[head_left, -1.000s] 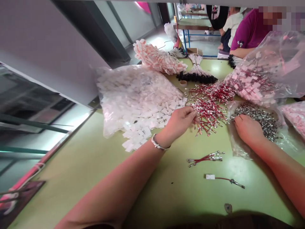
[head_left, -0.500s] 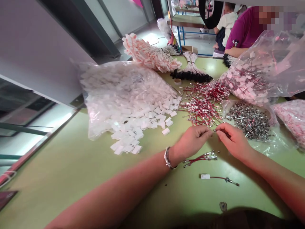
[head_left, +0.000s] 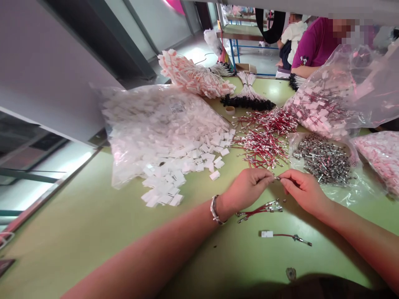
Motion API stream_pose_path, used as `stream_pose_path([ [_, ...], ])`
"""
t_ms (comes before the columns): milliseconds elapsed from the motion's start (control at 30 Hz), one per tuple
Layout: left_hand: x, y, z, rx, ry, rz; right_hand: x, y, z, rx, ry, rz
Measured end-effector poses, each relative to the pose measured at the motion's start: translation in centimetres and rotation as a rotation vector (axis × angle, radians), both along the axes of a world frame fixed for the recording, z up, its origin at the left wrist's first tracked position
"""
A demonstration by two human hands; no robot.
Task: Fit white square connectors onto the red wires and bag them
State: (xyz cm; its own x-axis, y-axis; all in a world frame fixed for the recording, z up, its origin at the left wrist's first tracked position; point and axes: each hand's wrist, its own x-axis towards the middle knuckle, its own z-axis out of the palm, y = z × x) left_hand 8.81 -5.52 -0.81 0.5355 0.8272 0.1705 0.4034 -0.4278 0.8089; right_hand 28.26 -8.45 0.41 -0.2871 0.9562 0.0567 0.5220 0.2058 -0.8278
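My left hand (head_left: 247,187) and my right hand (head_left: 302,189) meet fingertip to fingertip above the table, each closed in a pinch. A small shiny metal piece (head_left: 276,178) shows between the fingertips; most of it is hidden. Below my left hand lies a small bunch of red wires with metal ends (head_left: 262,210). Nearer me lies a single red wire (head_left: 283,235) with a white connector housing (head_left: 267,234) at one end and a metal part at the other. Just beyond the hands is a pile of red wires with metal terminals (head_left: 263,145).
A large clear bag spills white housings (head_left: 168,182) at left. An open bag of small metal parts (head_left: 324,160) lies at right, below a bag of finished-looking wired pieces (head_left: 324,110). Bundled white wires with black ends (head_left: 249,101) lie behind. A person in purple (head_left: 314,45) sits across.
The view has shifted slightly, so everything sits a little lower and further left. Both hands keep their pinch, fingertips still close together around the small metal piece.
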Motion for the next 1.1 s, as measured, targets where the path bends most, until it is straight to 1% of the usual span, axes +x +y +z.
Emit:
stream_pose_path([
  [167, -0.7, -0.2, -0.6, 0.303, 0.148, -0.238, 0.2, -0.4, 0.7, -0.226, -0.082, 0.111],
  [233, -0.7, -0.2, -0.9, 0.357, 0.202, -0.273, 0.2, -0.3, 1.0, -0.287, -0.11, 0.12],
  [267, -0.6, -0.2, -1.0, 0.364, 0.233, -0.251, 0.3, 0.0, 1.1, -0.286, -0.139, 0.123],
  [300, -0.4, -0.2, -1.1, 0.36, 0.267, -0.21, 0.5, 0.4, 1.2, -0.252, -0.186, 0.123],
  [367, -0.1, -0.1, -1.0, 0.337, 0.347, -0.131, 1.1, 1.6, 1.3, -0.08, -0.312, 0.083],
  [433, 0.2, -0.2, -0.6, 0.304, 0.417, -0.118, 1.9, 3.0, 1.0, 0.141, -0.445, -0.045],
  [467, 0.4, -0.3, -0.2, 0.285, 0.449, -0.136, 2.2, 3.6, 0.8, 0.219, -0.513, -0.12],
  [533, 0.6, -0.7, 0.6, 0.235, 0.527, -0.17, 2.7, 4.6, 0.0, 0.283, -0.659, -0.212],
  [633, 0.9, -1.3, 2.0, 0.145, 0.673, -0.171, 2.5, 5.2, -1.2, 0.296, -0.854, -0.213],
  [700, 1.0, -1.5, 2.5, 0.113, 0.726, -0.188, 2.3, 5.1, -1.7, 0.32, -0.903, -0.209],
  [767, 0.8, -1.4, 2.5, 0.116, 0.708, -0.172, 2.1, 4.9, -1.5, 0.328, -0.897, -0.206],
  [800, 0.7, -1.2, 2.4, 0.137, 0.661, -0.137, 2.2, 4.7, -1.3, 0.326, -0.875, -0.21],
  [867, 0.3, -0.7, 1.7, 0.219, 0.505, -0.036, 2.3, 4.3, -0.6, 0.326, -0.788, -0.23],
  [933, 0.0, -0.2, 0.9, 0.35, 0.313, 0.054, 2.3, 3.9, 0.1, 0.311, -0.623, -0.233],
  [1000, -0.1, 0.3, 0.2, 0.497, 0.18, 0.113, 1.9, 3.5, 0.3, 0.244, -0.435, -0.195],
  [1033, -0.1, 0.5, -0.1, 0.568, 0.148, 0.126, 1.6, 3.2, 0.2, 0.185, -0.363, -0.161],
  [1100, 0.0, 0.8, -0.5, 0.686, 0.134, 0.088, 0.8, 2.7, -0.1, 0.057, -0.283, -0.081],
])
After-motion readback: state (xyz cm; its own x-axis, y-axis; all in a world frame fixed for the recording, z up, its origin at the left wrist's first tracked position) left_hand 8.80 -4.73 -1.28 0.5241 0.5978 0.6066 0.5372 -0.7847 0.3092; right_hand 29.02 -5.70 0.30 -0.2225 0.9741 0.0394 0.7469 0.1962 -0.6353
